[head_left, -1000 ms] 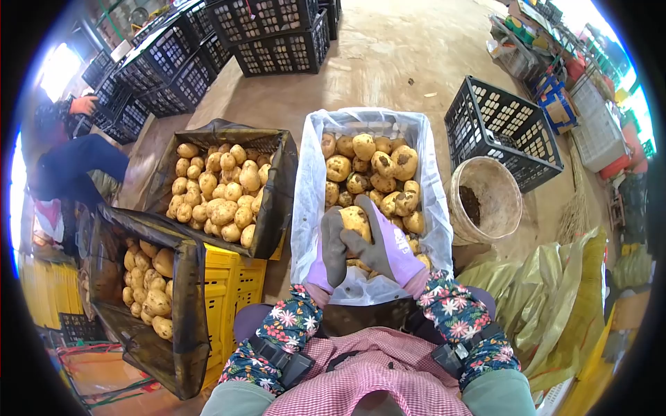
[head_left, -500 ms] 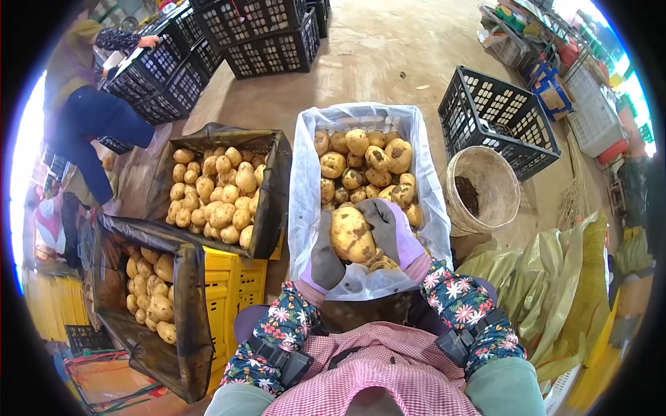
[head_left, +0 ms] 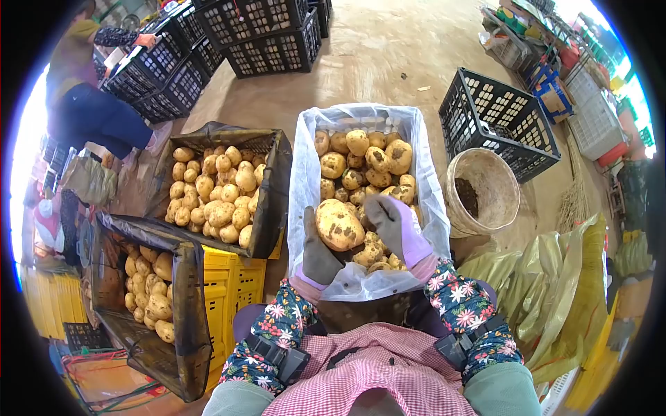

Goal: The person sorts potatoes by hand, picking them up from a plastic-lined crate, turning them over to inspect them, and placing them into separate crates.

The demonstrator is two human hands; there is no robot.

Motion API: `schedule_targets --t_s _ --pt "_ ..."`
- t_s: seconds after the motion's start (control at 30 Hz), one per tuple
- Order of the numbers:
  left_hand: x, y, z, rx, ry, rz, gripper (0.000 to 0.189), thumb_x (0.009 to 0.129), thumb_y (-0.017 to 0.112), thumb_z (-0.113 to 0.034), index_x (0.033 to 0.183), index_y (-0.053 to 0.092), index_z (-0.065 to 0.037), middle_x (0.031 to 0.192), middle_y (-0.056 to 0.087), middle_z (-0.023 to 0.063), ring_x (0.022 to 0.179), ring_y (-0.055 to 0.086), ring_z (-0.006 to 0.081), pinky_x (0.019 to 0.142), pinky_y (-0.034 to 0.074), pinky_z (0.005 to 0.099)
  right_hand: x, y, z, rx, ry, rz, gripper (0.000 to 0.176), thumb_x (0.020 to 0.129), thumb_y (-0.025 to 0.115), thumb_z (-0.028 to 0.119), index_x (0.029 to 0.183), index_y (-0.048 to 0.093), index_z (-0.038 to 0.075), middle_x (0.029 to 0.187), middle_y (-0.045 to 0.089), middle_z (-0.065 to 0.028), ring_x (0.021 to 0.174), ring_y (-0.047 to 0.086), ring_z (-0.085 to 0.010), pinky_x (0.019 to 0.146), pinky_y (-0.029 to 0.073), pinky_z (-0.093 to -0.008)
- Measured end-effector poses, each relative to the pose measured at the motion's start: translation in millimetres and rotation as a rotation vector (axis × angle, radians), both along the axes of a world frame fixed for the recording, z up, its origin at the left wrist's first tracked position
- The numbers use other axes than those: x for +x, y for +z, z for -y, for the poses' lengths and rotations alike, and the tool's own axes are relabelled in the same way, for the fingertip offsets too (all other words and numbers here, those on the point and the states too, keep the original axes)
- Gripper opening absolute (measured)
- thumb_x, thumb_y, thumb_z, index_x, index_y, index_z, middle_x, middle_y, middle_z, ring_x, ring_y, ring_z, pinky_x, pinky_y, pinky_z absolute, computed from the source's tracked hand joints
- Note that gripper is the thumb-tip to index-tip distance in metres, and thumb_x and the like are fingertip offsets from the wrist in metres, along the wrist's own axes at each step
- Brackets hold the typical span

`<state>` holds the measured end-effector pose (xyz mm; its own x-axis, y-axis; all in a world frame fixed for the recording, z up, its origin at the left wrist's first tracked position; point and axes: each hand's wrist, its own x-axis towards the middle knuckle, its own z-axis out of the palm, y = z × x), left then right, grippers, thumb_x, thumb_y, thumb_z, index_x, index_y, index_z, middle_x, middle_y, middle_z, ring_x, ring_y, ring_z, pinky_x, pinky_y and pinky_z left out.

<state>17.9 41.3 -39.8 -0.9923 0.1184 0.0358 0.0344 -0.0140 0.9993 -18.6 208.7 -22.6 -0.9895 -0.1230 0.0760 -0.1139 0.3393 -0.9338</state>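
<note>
My left hand, in a dark and purple glove, is closed around a large potato with brown soil patches. My right hand, gloved the same way, is just right of that potato, with a small gap between them. Its fingers are loosely bent and apart, and I see nothing held in them. Both hands are over a crate lined with whitish plastic, which stands in front of me. Several soil-marked potatoes lie inside it.
Two dark-lined crates of potatoes stand to the left, by yellow crates. On the right are a dirty bucket, a black crate and greenish sacking. A person bends near stacked black crates.
The held potato has shifted slightly left and turned in my left hand. My right hand has come away from it to the right. The person at upper left has shifted posture.
</note>
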Motion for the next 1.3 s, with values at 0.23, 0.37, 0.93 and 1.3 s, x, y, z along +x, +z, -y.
schedule_targets --t_s 0.23,0.37,0.93,1.3 --pt "-4 -21 14 1.084 -0.215 0.623 0.065 0.092 0.056 -0.043 0.141 0.027 -0.012 0.125 0.053 0.0104 0.109 0.057 0.0245 0.087 0.052 0.0446 12 2 18 0.296 0.036 -0.019 0.024 0.086 0.058 0.022 0.100 0.061 0.004 0.089 0.064 -0.0194 0.090 0.060 -0.0381 0.075 0.048 -0.0454" --pt "-7 -24 5 0.885 -0.125 0.569 0.052 0.098 0.038 -0.049 0.138 0.035 -0.016 0.126 0.052 0.0134 0.115 0.054 0.0253 0.087 0.052 0.0489 3 -23 8 -0.129 0.021 0.002 0.032 0.086 0.060 0.022 0.109 0.058 0.000 0.097 0.063 -0.0235 0.094 0.061 -0.0377 0.079 0.049 -0.0412" --pt "-8 -2 9 0.563 -0.181 0.486 0.058 0.101 0.025 -0.047 0.137 0.038 -0.003 0.133 0.047 0.0131 0.121 0.049 0.0249 0.103 0.040 0.0361 12 0 14 0.265 0.048 -0.103 0.028 0.094 0.051 0.016 0.116 0.053 0.000 0.105 0.063 -0.0205 0.088 0.063 -0.0366 0.076 0.051 -0.0411" --pt "-14 -17 6 0.254 -0.109 0.156 0.047 0.102 0.037 -0.030 0.137 0.034 0.002 0.130 0.047 0.0144 0.117 0.053 0.0237 0.099 0.044 0.0334 -9 -20 5 -0.213 -0.078 0.238 0.027 0.095 0.050 0.011 0.118 0.055 -0.002 0.098 0.067 -0.0067 0.086 0.063 -0.0154 0.081 0.049 -0.0258"
